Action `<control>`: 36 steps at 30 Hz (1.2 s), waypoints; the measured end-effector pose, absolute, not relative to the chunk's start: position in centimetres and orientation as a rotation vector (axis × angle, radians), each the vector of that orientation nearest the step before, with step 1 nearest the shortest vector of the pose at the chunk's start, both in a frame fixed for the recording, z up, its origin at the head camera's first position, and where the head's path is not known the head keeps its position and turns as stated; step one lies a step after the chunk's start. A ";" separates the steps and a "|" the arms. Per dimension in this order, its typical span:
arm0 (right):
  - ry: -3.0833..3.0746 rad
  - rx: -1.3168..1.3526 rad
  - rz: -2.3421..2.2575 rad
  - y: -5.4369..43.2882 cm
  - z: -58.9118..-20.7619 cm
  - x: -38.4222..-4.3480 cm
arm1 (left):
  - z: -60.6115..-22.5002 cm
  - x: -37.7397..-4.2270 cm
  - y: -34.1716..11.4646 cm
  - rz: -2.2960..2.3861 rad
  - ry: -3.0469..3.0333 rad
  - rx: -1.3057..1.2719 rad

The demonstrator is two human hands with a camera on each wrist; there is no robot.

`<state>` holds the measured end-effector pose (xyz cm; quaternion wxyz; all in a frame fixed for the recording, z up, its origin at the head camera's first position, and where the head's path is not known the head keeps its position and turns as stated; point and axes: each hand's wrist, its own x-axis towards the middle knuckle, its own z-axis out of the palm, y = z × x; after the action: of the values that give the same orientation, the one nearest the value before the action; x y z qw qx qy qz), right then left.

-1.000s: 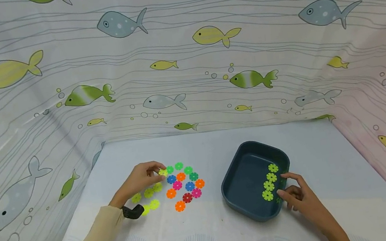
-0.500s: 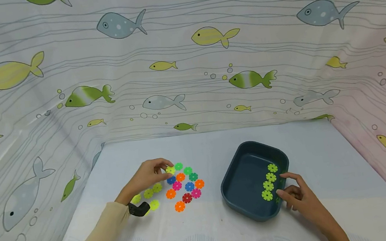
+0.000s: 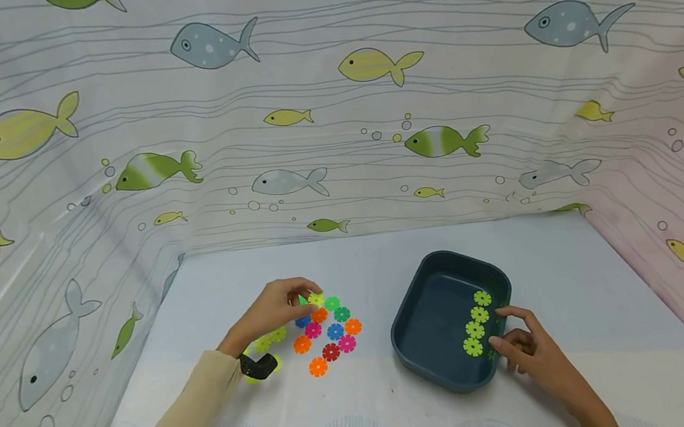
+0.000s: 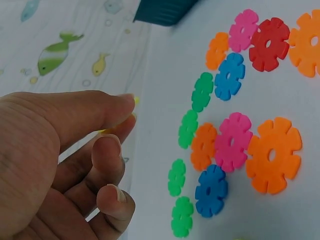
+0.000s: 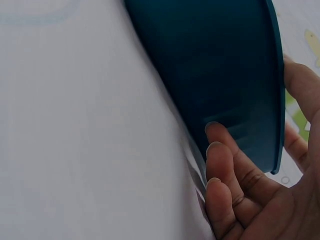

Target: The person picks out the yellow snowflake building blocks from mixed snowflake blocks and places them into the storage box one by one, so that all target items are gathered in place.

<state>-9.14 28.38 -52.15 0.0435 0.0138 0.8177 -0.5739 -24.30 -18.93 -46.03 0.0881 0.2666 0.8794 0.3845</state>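
My left hand (image 3: pixel 273 307) pinches a yellow flower-shaped interlocking disc (image 3: pixel 316 299) between thumb and fingertips, just above the loose discs. In the left wrist view only yellow slivers show at the fingertips; the rest of that disc is hidden. Below it lie green (image 4: pixel 202 92), blue (image 4: pixel 211 191), pink (image 4: pixel 233 142), red (image 3: pixel 331 351) and orange discs (image 4: pixel 274 155). My right hand (image 3: pixel 535 350) grips the near right side of a dark blue tub (image 3: pixel 426 325), thumb at its rim and fingers against the outer wall. Inside it, several yellow-green discs (image 3: pixel 475 330) stand in a row along the right side.
More yellow discs (image 3: pixel 276 334) lie on the table beneath the left wrist, partly covered by the black wrist camera (image 3: pixel 260 366). A white cloth (image 3: pixel 370 414) covers the table. Fish-printed sheets (image 3: pixel 331 135) rise at the back and sides.
My left hand has moved right with the yellow disc, from the left edge of the colourful group to over its green discs. The right hand and the tub have stayed in place.
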 end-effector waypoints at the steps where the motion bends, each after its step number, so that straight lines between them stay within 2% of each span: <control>1: 2.502 0.041 -1.756 28.4 -52.2 -9.2 | -46.0 -24.4 -18.8 1.141 2.615 0.803; 36: 2.493 0.055 -1.758 28.2 -51.9 -9.1 | -45.4 -25.5 -12.9 1.097 2.497 1.031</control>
<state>-9.14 28.24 -51.93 0.0453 0.0179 0.8163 -0.5755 -25.52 -12.87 -45.37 0.1129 0.3513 0.8509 0.3740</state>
